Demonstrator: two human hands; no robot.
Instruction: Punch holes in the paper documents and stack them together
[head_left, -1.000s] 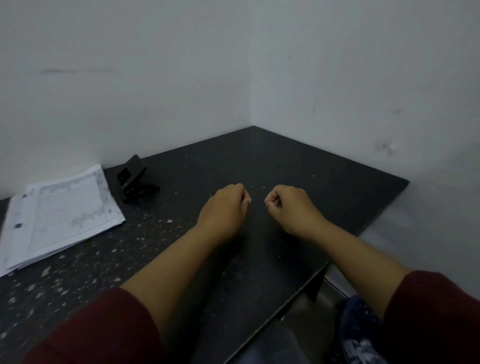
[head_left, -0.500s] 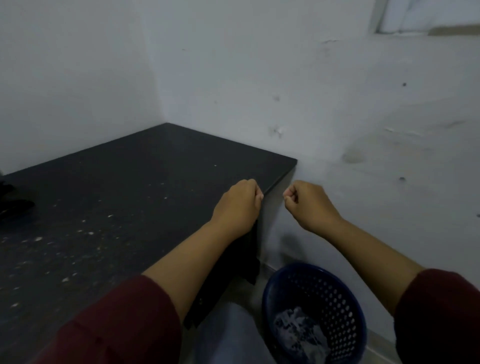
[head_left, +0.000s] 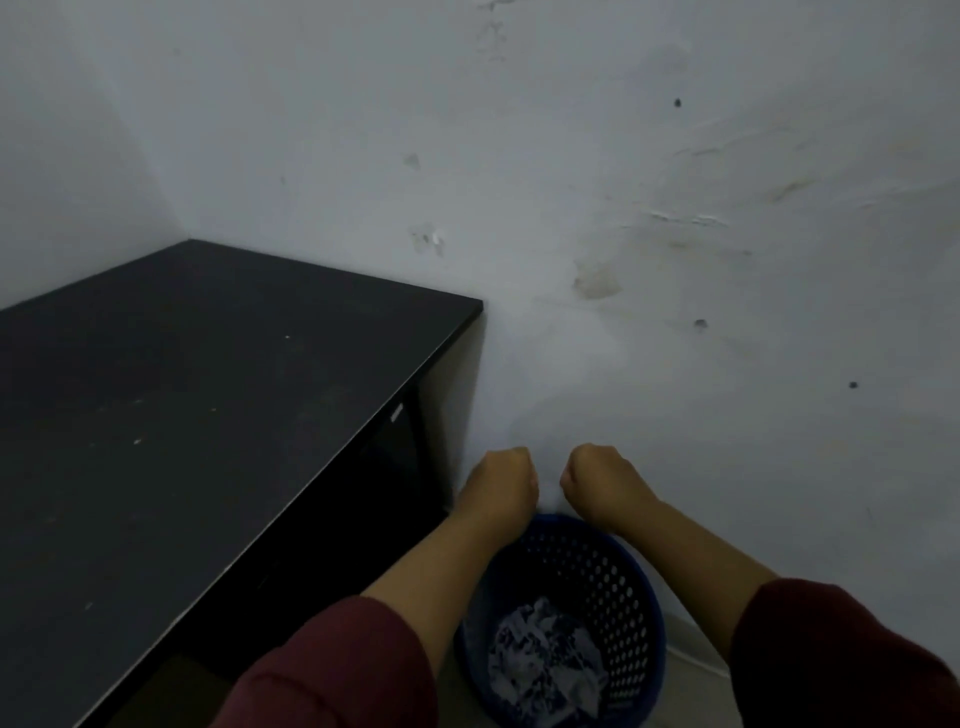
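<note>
Paper sheets, out of view now, are light and floppy, better pinched at an edge; left hand (head_left: 501, 483) and right hand (head_left: 602, 480) are closed fists, holding nothing visible, above the blue perforated plastic basket (head_left: 618, 582).

A black table (head_left: 182, 395) is showing pale specks across its top, beside a wall (head_left: 623, 208) that is looking grey-white with brownish stains and dark dots. A blue basket (head_left: 636, 613) is displaying rows of round holes, holding whitish crumpled paper (head_left: 545, 660), and dark red sleeves (head_left: 337, 670) are covering both arms.

Dim rm; stained white wall (head_left: 623, 208), black desk (head_left: 208, 389), blue bin (head_left: 623, 582)
</note>
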